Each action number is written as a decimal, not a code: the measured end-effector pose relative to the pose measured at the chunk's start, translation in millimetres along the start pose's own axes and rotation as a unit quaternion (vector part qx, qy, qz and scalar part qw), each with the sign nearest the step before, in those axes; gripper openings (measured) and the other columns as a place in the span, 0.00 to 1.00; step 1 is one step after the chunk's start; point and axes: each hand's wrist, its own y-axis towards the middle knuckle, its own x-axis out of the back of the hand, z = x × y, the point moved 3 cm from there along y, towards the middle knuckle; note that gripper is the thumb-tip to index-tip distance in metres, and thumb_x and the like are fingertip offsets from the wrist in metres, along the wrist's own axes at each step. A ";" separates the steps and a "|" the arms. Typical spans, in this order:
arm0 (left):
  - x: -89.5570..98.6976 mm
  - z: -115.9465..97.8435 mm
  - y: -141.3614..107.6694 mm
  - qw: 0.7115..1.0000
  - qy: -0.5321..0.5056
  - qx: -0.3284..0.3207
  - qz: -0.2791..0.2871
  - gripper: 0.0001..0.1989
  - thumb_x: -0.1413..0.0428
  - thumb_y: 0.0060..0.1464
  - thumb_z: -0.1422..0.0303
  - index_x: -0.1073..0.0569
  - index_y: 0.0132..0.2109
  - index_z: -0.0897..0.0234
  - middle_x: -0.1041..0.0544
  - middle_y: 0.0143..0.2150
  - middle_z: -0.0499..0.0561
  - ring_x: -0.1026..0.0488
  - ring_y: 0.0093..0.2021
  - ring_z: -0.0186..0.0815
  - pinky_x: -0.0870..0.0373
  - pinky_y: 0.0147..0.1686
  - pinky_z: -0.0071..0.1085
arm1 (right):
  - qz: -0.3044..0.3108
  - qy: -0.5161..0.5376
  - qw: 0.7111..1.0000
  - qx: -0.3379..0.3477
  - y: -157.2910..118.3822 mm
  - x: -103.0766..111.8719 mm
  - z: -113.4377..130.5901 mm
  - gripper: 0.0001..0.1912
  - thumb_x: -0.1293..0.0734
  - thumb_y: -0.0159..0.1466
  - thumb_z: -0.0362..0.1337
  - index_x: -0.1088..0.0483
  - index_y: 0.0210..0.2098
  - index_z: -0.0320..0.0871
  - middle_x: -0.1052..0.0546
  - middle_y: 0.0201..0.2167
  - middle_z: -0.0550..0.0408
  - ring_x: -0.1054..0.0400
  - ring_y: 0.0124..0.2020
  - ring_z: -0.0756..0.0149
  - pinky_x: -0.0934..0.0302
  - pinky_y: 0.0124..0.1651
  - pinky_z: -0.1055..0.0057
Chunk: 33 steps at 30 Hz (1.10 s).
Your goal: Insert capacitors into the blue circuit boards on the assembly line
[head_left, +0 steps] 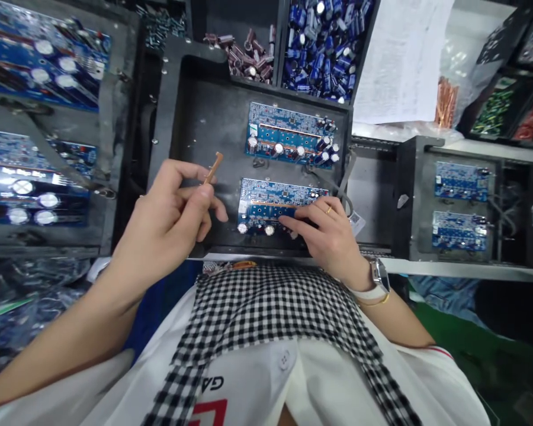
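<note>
A copper strip (214, 167) is sticking up from the left hand (173, 208), to the left of the lower circuit board (263, 207); the thumb and fingers are pinching its lower end, hiding part of it. The right hand (331, 232) is reaching over that board's right side and covering the lower corner; whether its fingers are pinching anything underneath cannot be told. The upper circuit board (288, 135) is lying just beyond, in the same black tray (199, 109). Behind the tray, brown cylinders (252, 58) and blue cylinders (322, 50) are filling bins, the blue pile running past the top edge. A paper sheet (397, 59) is lying to the right, its print too faint for reading. At far left, more circuit boards (35, 177) are running out of view, partly blurred.
</note>
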 end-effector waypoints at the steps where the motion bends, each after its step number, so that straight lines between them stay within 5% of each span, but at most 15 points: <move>1: 0.0 0.3 0.0 1.000 -0.010 -0.001 0.009 0.07 0.50 0.65 0.66 0.38 0.48 0.61 0.25 0.29 0.44 0.37 0.17 0.24 0.43 0.16 0.20 | 0.000 -0.002 1.000 0.002 -0.7 -1.1 -0.5 0.14 0.40 0.68 0.27 0.26 0.48 0.42 0.23 0.38 0.52 0.35 0.38 0.65 0.41 0.52 0.60; 12: 0.5 7.2 -1.1 0.999 -0.031 -0.016 0.032 0.11 0.49 0.65 0.57 0.37 0.48 0.58 0.27 0.28 0.45 0.39 0.17 0.26 0.46 0.15 0.22 | 0.030 -0.012 0.999 0.007 -1.2 -2.0 -2.4 0.15 0.40 0.68 0.26 0.26 0.48 0.43 0.22 0.39 0.54 0.34 0.39 0.66 0.44 0.57 0.58; 19: 0.7 5.6 -1.4 0.999 -0.019 -0.015 0.041 0.10 0.50 0.66 0.59 0.38 0.49 0.57 0.26 0.29 0.46 0.37 0.18 0.27 0.44 0.17 0.23 | 0.066 -0.030 0.997 -0.010 26.3 3.7 -5.4 0.16 0.41 0.69 0.30 0.31 0.55 0.44 0.24 0.45 0.51 0.35 0.44 0.63 0.44 0.53 0.60; 26: 5.5 4.4 -4.1 0.997 0.013 -0.066 0.031 0.09 0.52 0.67 0.63 0.37 0.51 0.60 0.25 0.29 0.44 0.33 0.22 0.27 0.39 0.24 0.23 | 0.147 -0.060 0.987 0.023 48.1 -7.0 5.5 0.13 0.43 0.71 0.33 0.28 0.45 0.40 0.25 0.41 0.49 0.35 0.41 0.60 0.43 0.46 0.62; 33: -6.3 -7.1 -8.3 0.987 0.030 -0.124 0.094 0.09 0.56 0.68 0.67 0.36 0.52 0.63 0.23 0.32 0.46 0.26 0.32 0.30 0.33 0.35 0.25 | 0.150 -0.055 0.987 -0.007 27.6 -2.5 4.8 0.11 0.43 0.70 0.38 0.31 0.41 0.41 0.27 0.34 0.50 0.33 0.35 0.58 0.40 0.41 0.61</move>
